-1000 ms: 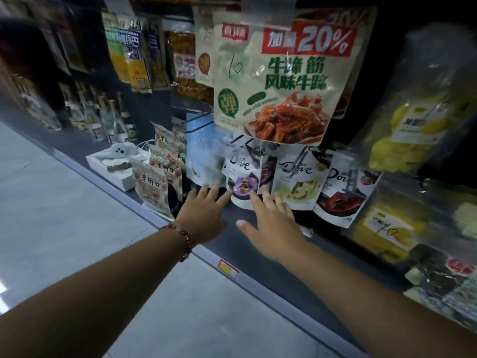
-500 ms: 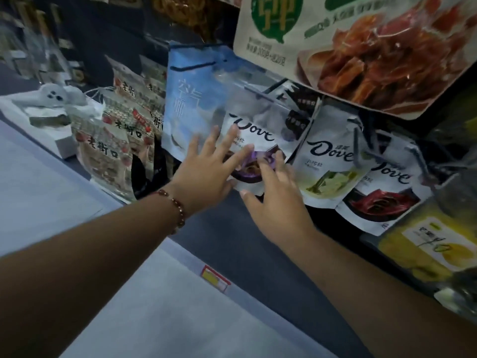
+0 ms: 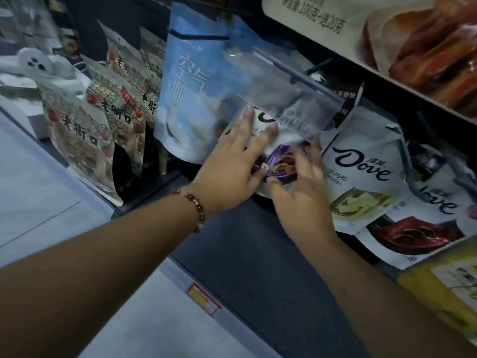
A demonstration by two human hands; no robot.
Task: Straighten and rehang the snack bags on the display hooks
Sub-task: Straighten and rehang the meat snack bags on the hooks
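Observation:
A white Dove bag with a purple picture [image 3: 275, 161] hangs low on the dark rack, its top hidden behind a clear plastic flap [image 3: 284, 81] on the hook. My left hand [image 3: 232, 166] lies flat on the bag's left half with its fingers spread. My right hand [image 3: 302, 192] holds the bag's lower right part, fingers on its front and thumb at its bottom edge. A Dove bag with a green picture [image 3: 361, 182] and one with a red picture [image 3: 418, 233] hang askew to the right.
A light blue bag [image 3: 185, 99] hangs just left of my hands, with brown patterned bags [image 3: 77, 130] further left. A big snack bag [image 3: 413, 42] hangs overhead and a yellow bag [image 3: 444, 288] sits lower right. The dark base ledge [image 3: 258, 254] carries a price label [image 3: 204, 298].
The view has closed in on the lower row. Both hands have moved forward from in front of the rack onto the purple Dove bag.

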